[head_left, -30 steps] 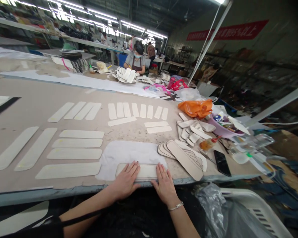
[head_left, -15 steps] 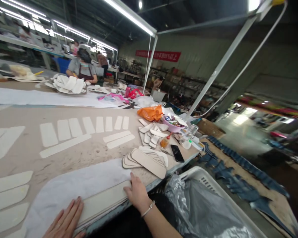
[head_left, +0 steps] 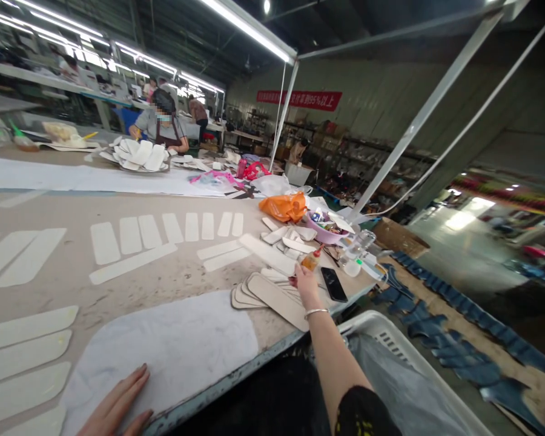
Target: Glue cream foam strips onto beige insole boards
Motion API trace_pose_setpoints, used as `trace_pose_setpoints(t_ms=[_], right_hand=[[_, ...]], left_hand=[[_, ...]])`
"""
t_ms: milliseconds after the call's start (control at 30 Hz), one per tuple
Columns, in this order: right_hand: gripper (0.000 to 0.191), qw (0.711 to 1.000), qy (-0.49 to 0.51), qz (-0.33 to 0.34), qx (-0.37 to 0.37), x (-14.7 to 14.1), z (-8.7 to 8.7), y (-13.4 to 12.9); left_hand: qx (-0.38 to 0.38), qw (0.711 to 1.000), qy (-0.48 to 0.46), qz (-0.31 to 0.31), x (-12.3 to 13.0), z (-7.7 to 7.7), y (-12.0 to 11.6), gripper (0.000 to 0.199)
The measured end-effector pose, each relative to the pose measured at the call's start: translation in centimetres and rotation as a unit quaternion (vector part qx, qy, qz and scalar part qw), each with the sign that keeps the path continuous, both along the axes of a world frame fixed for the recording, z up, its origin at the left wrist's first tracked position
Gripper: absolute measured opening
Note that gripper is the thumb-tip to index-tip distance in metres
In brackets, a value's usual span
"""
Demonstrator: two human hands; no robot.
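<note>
My left hand (head_left: 120, 396) lies with its fingers stretched out on the white cloth (head_left: 177, 339) at the table's front edge, holding nothing. My right hand (head_left: 305, 286) reaches forward to the right, its fingers closed at the near end of a long white panel (head_left: 270, 254). That panel slants over the table beside a heap of smaller white pieces (head_left: 290, 237). Just under and left of this hand is a fanned stack of long rounded panels (head_left: 272, 293). A bottle of amber liquid with a red tip (head_left: 311, 259) stands right behind my fingers.
White strips (head_left: 134, 263) and short panels (head_left: 106, 242) lie in rows on the table. A black phone (head_left: 333, 284), a pink bowl (head_left: 324, 233) and an orange bag (head_left: 284, 208) are at the right. A white basket (head_left: 376, 327) stands below the edge. A co-worker (head_left: 161, 124) sits opposite.
The long panel has left the white cloth and is now over the table by the heap, at my right hand. My left hand stays on the cloth. The view has shifted slightly.
</note>
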State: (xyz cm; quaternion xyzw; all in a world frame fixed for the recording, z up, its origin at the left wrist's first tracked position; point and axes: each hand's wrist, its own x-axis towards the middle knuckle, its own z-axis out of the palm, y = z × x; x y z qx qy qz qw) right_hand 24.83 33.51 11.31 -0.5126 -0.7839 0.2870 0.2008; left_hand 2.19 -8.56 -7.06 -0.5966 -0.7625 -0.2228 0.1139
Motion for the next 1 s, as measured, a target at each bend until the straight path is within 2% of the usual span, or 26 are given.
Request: trace_pose_setpoints(t_ms=[100,167,233,300,367,433,500,567,667,700,767,867,1000], right_hand=[[0.05,0.999,-0.027,0.001,0.029,1.2,-1.5,0.3],[0.06,0.991,-0.094,0.045,0.083,1.9,-3.4,-1.1],[0.064,0.968,-0.185,0.109,0.133,2.3,-5.0,-2.8],[0.056,0.942,-0.254,0.155,0.155,2.4,-6.0,-4.0],[0.039,0.924,-0.294,0.183,0.16,2.4,-6.4,-4.5],[0.022,0.911,-0.32,0.207,0.159,2.6,-6.5,-4.4],[0.014,0.899,-0.334,0.228,0.166,3.0,-6.7,-3.9],[0.021,0.89,-0.322,0.243,0.213,3.3,-7.0,-3.2],[0.022,0.89,-0.215,0.183,0.358,3.6,-7.2,-3.0],[0.022,0.884,-0.164,0.178,0.4,3.6,-7.0,-3.5],[0.025,0.866,-0.078,0.212,0.446,3.3,-6.4,-5.4],[0.032,0.84,-0.021,0.317,0.439,1.9,-6.3,-10.2],[0.038,0.824,0.011,0.418,0.383,-0.1,-8.6,-16.7]], left_hand=[[0.005,1.0,0.007,-0.005,0.5,0.9,0.1,0.065],[0.013,1.0,0.004,-0.008,0.8,1.6,0.2,0.061],[0.018,1.0,-0.005,-0.01,0.8,2.1,0.4,0.058],[0.022,1.0,-0.016,-0.01,0.8,2.4,0.6,0.055],[0.033,0.999,-0.028,-0.007,1.0,3.0,0.6,0.049],[0.05,0.998,-0.042,-0.007,1.6,4.3,0.5,0.038],[0.06,0.996,-0.063,-0.004,2.3,6.2,0.1,0.026],[0.055,0.994,-0.081,0.041,2.8,8.3,-0.5,0.021],[0.024,0.985,-0.055,0.163,2.8,11.1,-2.2,0.019],[0.002,0.979,-0.04,0.198,2.6,11.8,-3.0,0.02],[-0.059,0.967,-0.016,0.247,2.3,12.7,-4.7,0.023],[-0.147,0.951,0.008,0.273,1.8,13.1,-6.4,0.028],[-0.216,0.934,0.006,0.286,1.8,12.8,-6.3,0.032]])
